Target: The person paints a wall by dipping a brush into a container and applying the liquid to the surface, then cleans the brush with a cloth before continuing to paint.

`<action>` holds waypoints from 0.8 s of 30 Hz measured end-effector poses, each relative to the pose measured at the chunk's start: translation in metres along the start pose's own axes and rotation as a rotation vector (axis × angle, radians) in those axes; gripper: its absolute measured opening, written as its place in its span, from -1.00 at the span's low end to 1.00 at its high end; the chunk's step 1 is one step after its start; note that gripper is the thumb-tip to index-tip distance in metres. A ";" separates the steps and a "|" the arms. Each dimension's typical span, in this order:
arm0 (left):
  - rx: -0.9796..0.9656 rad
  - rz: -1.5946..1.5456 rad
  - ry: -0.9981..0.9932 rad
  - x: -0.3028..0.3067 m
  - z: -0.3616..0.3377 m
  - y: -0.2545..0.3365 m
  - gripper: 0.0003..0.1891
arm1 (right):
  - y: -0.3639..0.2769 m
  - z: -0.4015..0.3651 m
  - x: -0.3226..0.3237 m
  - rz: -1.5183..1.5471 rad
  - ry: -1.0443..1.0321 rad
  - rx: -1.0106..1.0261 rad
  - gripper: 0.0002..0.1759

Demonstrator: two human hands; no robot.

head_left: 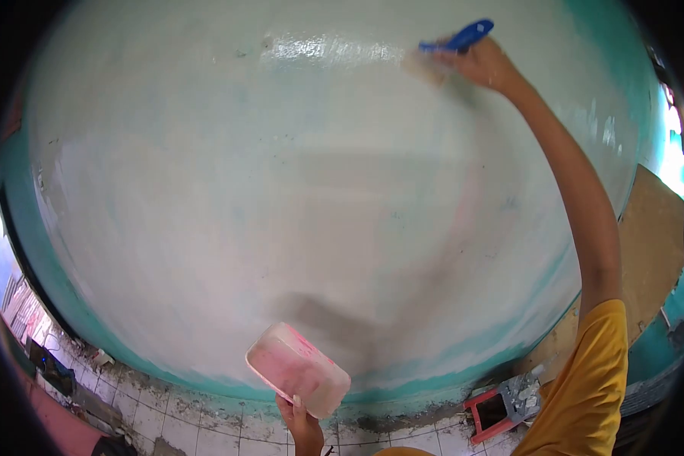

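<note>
My right hand (pixel 485 64) is raised high against the wall and closed around a paintbrush with a blue handle (pixel 471 36). The pale bristles (pixel 424 68) meet the wall at the upper right of the middle. To their left runs a wet, shiny streak (pixel 334 50). Low in the view, my left hand (pixel 302 419) grips a shallow rectangular tub (pixel 300 368) by its near edge. Pink and whitish smears coat the tub's inside. The wall (pixel 281 205) is mostly whitish, with green showing at its edges.
A red and grey stool (pixel 501 410) stands on the floor at lower right, near a brown board (pixel 650 243) leaning there. White floor tiles (pixel 220 425) with dirt and debris run along the wall's foot. Bright openings lie at the far left and far right.
</note>
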State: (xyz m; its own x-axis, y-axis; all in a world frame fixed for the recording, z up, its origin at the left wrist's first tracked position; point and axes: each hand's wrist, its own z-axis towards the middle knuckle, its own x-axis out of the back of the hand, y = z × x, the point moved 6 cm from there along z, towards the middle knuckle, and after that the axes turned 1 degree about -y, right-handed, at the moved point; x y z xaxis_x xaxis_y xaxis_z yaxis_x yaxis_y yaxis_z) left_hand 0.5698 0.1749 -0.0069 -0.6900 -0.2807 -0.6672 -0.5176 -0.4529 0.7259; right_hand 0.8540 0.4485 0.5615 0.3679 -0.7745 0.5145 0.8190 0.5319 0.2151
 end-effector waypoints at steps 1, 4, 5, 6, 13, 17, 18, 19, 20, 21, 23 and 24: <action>0.003 0.000 -0.006 -0.002 0.000 0.000 -0.39 | -0.005 0.005 0.024 -0.147 0.179 -0.012 -0.56; 0.037 0.068 0.021 -0.002 -0.001 -0.006 -0.38 | -0.030 0.009 0.063 -0.214 0.460 0.190 -0.66; 0.026 0.074 0.006 -0.001 0.000 -0.008 -0.39 | -0.026 0.007 0.061 -0.220 0.416 0.116 -0.60; 0.015 0.081 -0.008 0.000 0.000 -0.008 -0.39 | -0.027 0.000 0.053 -0.221 0.416 0.111 -0.60; 0.072 0.026 0.007 -0.011 0.002 -0.011 -0.37 | -0.102 -0.138 -0.057 -0.062 -0.092 0.298 -0.78; 0.045 0.010 -0.029 -0.024 0.004 -0.012 -0.36 | -0.084 -0.141 -0.076 0.070 -0.311 0.147 -0.67; 0.032 0.002 -0.031 -0.026 0.004 -0.012 -0.36 | -0.071 -0.123 -0.072 0.087 -0.261 0.112 -0.61; 0.035 0.004 -0.025 -0.026 0.004 -0.013 -0.36 | -0.062 -0.098 -0.057 0.093 -0.188 0.104 -0.56; 0.038 0.001 -0.022 -0.025 0.003 -0.014 -0.37 | -0.053 -0.071 -0.037 0.100 -0.113 0.094 -0.52; 0.042 0.000 -0.019 -0.025 0.003 -0.014 -0.37 | -0.037 -0.045 -0.021 0.009 -0.027 0.021 -0.55; 0.047 0.005 -0.020 -0.024 0.002 -0.015 -0.38 | -0.028 -0.028 -0.006 -0.077 0.054 -0.050 -0.58; 0.048 0.008 -0.023 -0.024 0.003 -0.016 -0.38 | -0.032 -0.026 -0.001 -0.164 0.191 -0.046 -0.62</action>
State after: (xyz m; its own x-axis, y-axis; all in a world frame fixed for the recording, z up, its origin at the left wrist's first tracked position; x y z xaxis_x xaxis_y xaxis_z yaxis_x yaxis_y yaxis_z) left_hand 0.5934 0.1921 -0.0019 -0.7053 -0.2650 -0.6575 -0.5353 -0.4090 0.7390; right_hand 0.8387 0.4229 0.5325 0.3015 -0.9020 0.3090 0.8921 0.3812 0.2426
